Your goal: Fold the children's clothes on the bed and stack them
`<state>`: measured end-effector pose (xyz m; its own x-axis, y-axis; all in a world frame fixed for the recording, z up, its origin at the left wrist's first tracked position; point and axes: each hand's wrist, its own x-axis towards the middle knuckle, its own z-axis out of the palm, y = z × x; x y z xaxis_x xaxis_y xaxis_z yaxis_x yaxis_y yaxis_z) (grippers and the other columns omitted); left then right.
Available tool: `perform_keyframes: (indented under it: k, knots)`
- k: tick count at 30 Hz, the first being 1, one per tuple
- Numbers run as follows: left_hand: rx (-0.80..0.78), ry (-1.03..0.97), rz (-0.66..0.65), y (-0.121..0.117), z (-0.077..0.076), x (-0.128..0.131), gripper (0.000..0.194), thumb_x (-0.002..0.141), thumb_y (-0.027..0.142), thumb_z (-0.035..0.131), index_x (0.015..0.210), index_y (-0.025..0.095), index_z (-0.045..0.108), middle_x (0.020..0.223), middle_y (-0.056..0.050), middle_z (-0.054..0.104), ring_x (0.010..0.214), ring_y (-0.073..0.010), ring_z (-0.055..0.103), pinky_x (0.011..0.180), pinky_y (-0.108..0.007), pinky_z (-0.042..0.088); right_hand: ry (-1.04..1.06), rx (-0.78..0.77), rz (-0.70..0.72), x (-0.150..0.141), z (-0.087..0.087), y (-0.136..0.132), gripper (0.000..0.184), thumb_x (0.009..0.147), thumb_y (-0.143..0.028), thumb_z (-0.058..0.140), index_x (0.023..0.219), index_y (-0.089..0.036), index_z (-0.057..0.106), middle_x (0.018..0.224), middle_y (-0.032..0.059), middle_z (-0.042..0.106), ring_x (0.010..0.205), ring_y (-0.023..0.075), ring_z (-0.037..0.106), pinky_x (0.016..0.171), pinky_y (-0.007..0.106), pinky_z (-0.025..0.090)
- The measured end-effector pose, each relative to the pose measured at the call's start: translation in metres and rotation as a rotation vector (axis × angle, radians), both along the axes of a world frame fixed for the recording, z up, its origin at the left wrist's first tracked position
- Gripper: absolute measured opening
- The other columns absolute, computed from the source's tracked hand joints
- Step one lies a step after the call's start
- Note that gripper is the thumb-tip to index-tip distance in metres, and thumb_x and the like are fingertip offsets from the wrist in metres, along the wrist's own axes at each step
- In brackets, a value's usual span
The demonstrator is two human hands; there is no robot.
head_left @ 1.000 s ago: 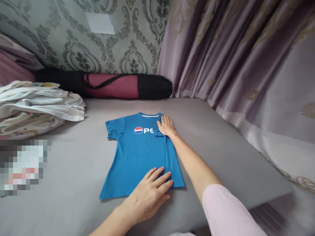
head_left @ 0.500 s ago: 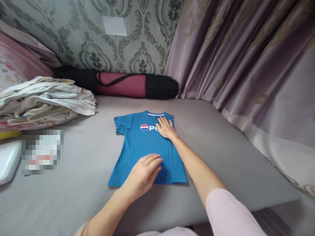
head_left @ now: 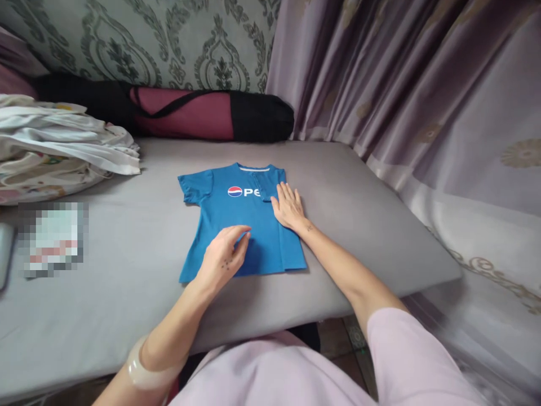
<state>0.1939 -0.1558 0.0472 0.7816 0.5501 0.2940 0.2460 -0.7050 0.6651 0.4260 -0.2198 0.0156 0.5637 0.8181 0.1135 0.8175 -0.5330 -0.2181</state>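
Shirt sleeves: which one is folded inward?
The folded sleeve is the one by the right hand: it lies over the chest lettering, while the other sleeve points outward.

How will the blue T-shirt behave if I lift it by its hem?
The blue T-shirt would probably sag, given the puckers in its spread sleeve. The folded-in sleeve may flop open, as no fastening shows. Lying thin and flat, it is likely light.

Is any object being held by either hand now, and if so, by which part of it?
Nothing appears held: the right hand lies flat on the folded side of the blue T-shirt; the left hand hovers over it.
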Motion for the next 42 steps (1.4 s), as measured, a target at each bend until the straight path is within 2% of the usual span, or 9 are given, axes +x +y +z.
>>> perform_keyframes:
  k: [8, 17, 22, 26, 28, 31, 34, 38, 42]
  knots:
    - [-0.058, 0.23, 0.186, 0.042, 0.023, -0.026, 0.037, 0.089, 0.047, 0.047, 0.103, 0.02, 0.069, 0.09, -0.005, 0.073, 0.075, -0.0184, 0.066, 0.07, -0.027, 0.05, 0.056, -0.037, 0.098, -0.03, 0.004, -0.037, 0.063, 0.102, -0.042, 0.02, 0.153, -0.006, 0.028, 0.162, 0.0131, 0.022, 0.151, 0.0235, 0.014, 0.123, 0.043, 0.007]
    - [0.077, 0.315, 0.422, 0.081, -0.007, -0.048, 0.037, 0.089, 0.044, 0.043, 0.097, 0.017, 0.069, 0.085, -0.008, 0.07, 0.076, -0.0199, 0.063, 0.074, -0.028, 0.046, 0.062, -0.064, 0.293, -0.071, 0.014, -0.083, 0.063, 0.102, -0.046, 0.02, 0.156, -0.014, 0.023, 0.162, 0.0088, 0.019, 0.151, 0.0208, 0.013, 0.124, 0.044, 0.013]
    - [-0.02, 0.488, 0.401, 0.078, -0.002, -0.056, 0.037, 0.093, 0.042, 0.04, 0.084, 0.018, 0.067, 0.082, -0.008, 0.071, 0.074, -0.0203, 0.063, 0.066, -0.027, 0.041, -0.005, -0.184, 0.325, -0.071, 0.02, -0.084, 0.06, 0.101, -0.046, 0.032, 0.15, -0.013, 0.04, 0.158, 0.0133, 0.032, 0.147, 0.027, 0.027, 0.12, 0.046, 0.025]
    - [-0.042, 0.576, 0.354, 0.071, 0.005, -0.053, 0.036, 0.095, 0.042, 0.041, 0.082, 0.019, 0.065, 0.084, -0.009, 0.072, 0.076, -0.02, 0.064, 0.065, -0.026, 0.039, -0.014, -0.282, 0.339, -0.065, 0.055, -0.046, 0.038, 0.098, -0.037, 0.044, 0.121, -0.017, 0.067, 0.13, 0.0145, 0.065, 0.12, 0.0292, 0.06, 0.098, 0.041, 0.047]
    - [-0.049, 0.6, 0.346, 0.069, 0.005, -0.052, 0.035, 0.096, 0.042, 0.042, 0.082, 0.019, 0.065, 0.085, -0.009, 0.072, 0.078, -0.0205, 0.065, 0.065, -0.027, 0.038, 0.056, -0.212, 0.341, -0.064, 0.067, -0.011, 0.032, 0.099, -0.033, 0.043, 0.102, -0.02, 0.073, 0.107, 0.0098, 0.074, 0.103, 0.0248, 0.068, 0.088, 0.034, 0.05]
    - [-0.057, 0.607, 0.338, 0.068, 0.004, -0.051, 0.035, 0.096, 0.043, 0.044, 0.081, 0.019, 0.064, 0.084, -0.009, 0.071, 0.079, -0.0213, 0.065, 0.064, -0.028, 0.036, 0.303, -0.059, 0.422, -0.068, 0.067, 0.056, 0.035, 0.097, -0.029, 0.042, 0.085, -0.02, 0.073, 0.088, 0.0052, 0.076, 0.085, 0.0173, 0.071, 0.077, 0.024, 0.049]
    - [-0.062, 0.597, 0.334, 0.067, 0.003, -0.051, 0.034, 0.096, 0.042, 0.045, 0.08, 0.018, 0.064, 0.081, -0.009, 0.07, 0.078, -0.0214, 0.065, 0.063, -0.028, 0.034, 0.491, -0.003, 0.375, -0.075, 0.056, 0.124, 0.033, 0.095, -0.023, 0.041, 0.087, -0.017, 0.073, 0.084, 0.0041, 0.076, 0.072, 0.0129, 0.07, 0.067, 0.019, 0.048]
    - [-0.093, 0.555, 0.321, 0.066, -0.001, -0.05, 0.032, 0.095, 0.042, 0.048, 0.079, 0.018, 0.063, 0.077, -0.008, 0.069, 0.075, -0.0205, 0.063, 0.062, -0.028, 0.033, 0.319, 0.025, 0.232, -0.09, 0.049, 0.192, 0.031, 0.094, -0.02, 0.043, 0.096, -0.018, 0.073, 0.1, 0.0062, 0.076, 0.092, 0.0158, 0.069, 0.079, 0.02, 0.047]
    - [-0.145, 0.489, 0.302, 0.065, -0.002, -0.05, 0.029, 0.094, 0.04, 0.051, 0.076, 0.019, 0.058, 0.074, -0.005, 0.067, 0.072, -0.0195, 0.061, 0.062, -0.028, 0.032, 0.258, 0.005, 0.187, -0.108, 0.045, 0.228, 0.03, 0.095, -0.027, 0.046, 0.107, -0.015, 0.071, 0.115, 0.0141, 0.071, 0.11, 0.0242, 0.064, 0.09, 0.029, 0.047]
